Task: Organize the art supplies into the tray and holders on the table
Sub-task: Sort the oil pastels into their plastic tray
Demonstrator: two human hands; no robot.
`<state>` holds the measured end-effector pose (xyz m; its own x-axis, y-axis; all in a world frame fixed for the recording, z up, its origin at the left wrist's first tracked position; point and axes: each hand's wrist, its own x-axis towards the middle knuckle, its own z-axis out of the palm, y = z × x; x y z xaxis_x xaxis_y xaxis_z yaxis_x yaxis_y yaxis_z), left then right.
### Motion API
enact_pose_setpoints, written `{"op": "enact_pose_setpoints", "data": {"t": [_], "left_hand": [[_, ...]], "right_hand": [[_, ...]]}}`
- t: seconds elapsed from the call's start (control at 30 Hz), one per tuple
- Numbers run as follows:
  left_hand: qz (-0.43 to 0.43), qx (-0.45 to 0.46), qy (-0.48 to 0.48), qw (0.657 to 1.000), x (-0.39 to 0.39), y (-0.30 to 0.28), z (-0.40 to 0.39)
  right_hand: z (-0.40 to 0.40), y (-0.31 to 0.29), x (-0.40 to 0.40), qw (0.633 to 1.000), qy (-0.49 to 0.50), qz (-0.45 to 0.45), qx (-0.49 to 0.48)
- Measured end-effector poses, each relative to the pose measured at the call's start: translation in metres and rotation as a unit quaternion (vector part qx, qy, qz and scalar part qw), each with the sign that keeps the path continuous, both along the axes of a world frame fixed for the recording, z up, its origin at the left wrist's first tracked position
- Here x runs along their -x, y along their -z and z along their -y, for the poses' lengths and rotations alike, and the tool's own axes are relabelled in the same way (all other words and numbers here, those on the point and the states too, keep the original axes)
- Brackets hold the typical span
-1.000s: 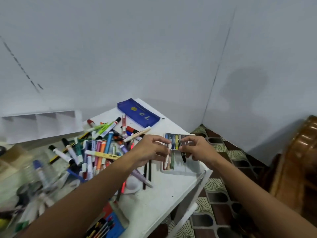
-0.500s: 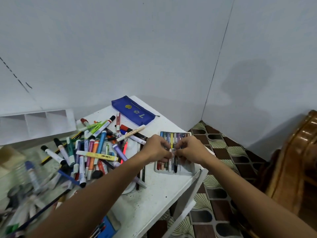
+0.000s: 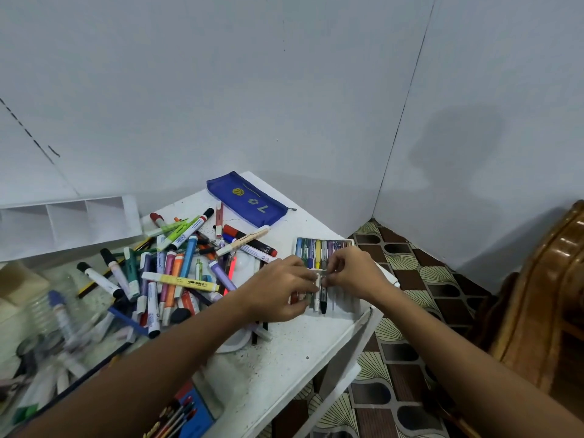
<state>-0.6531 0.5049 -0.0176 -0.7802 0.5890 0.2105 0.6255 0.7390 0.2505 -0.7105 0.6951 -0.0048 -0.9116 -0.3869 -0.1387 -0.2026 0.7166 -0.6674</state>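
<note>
A white crayon tray (image 3: 347,306) with several coloured crayons lies near the table's right corner. Both hands hover over its middle. My left hand (image 3: 278,289) and my right hand (image 3: 354,273) meet there and together pinch a small white crayon (image 3: 319,273) held crosswise above the tray. A heap of markers (image 3: 170,273) covers the table to the left. A white compartment holder (image 3: 69,222) stands at the back left against the wall.
A blue pencil case (image 3: 246,199) lies at the table's far corner. A white round palette (image 3: 234,343) sits under my left forearm. A blue pencil box (image 3: 189,412) is at the near edge. The table edge (image 3: 344,339) drops to a tiled floor; a wooden chair (image 3: 543,295) stands right.
Both hands came together over the crayon tray and now pinch the white crayon between them. The view has tilted slightly; the heap of markers has not moved.
</note>
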Motion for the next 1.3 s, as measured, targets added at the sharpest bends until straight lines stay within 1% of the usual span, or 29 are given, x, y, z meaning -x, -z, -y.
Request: {"op": "enact_pose_setpoints", "data": {"t": [0.07,0.2,0.37,0.47,0.5,0.57,0.67,0.73,0.83,1.03,1.3], "left_hand": [[-0.010,0.007,0.007,1.000,-0.001,0.001,0.002],[-0.012,0.010,0.021,1.000,-0.005,0.005,0.007],[0.004,0.028,0.016,0.999,-0.005,0.006,0.009],[0.008,0.033,0.016,0.999,-0.005,0.007,0.010],[0.005,0.036,0.018,0.999,-0.006,0.008,0.011],[0.004,0.041,0.020,0.999,-0.007,0.010,0.013],[0.000,0.038,0.036,0.999,-0.006,0.012,0.014],[0.001,0.033,0.052,0.998,-0.006,0.013,0.014],[0.002,0.046,0.070,0.997,-0.005,0.015,0.016],[-0.054,0.057,0.092,0.993,0.002,0.018,0.018],[-0.116,0.070,0.125,0.983,0.003,0.026,0.020]], "right_hand": [[-0.001,0.000,-0.001,1.000,-0.004,-0.010,0.014],[-0.006,-0.001,-0.002,0.998,-0.062,0.020,0.012],[-0.006,0.003,-0.002,0.999,-0.033,0.003,0.015],[-0.005,0.006,-0.003,0.999,-0.020,-0.041,0.006],[-0.006,0.007,-0.004,0.997,-0.033,-0.066,0.002],[-0.012,0.010,-0.007,0.987,-0.092,-0.135,-0.003],[-0.024,0.017,-0.015,0.945,-0.205,-0.256,-0.018],[-0.032,0.024,-0.022,0.921,-0.242,-0.302,-0.044],[-0.041,0.035,-0.025,0.907,-0.262,-0.323,-0.069],[-0.048,0.056,-0.024,0.891,-0.264,-0.363,-0.067],[-0.047,0.066,-0.025,0.884,-0.242,-0.394,-0.073]]}}
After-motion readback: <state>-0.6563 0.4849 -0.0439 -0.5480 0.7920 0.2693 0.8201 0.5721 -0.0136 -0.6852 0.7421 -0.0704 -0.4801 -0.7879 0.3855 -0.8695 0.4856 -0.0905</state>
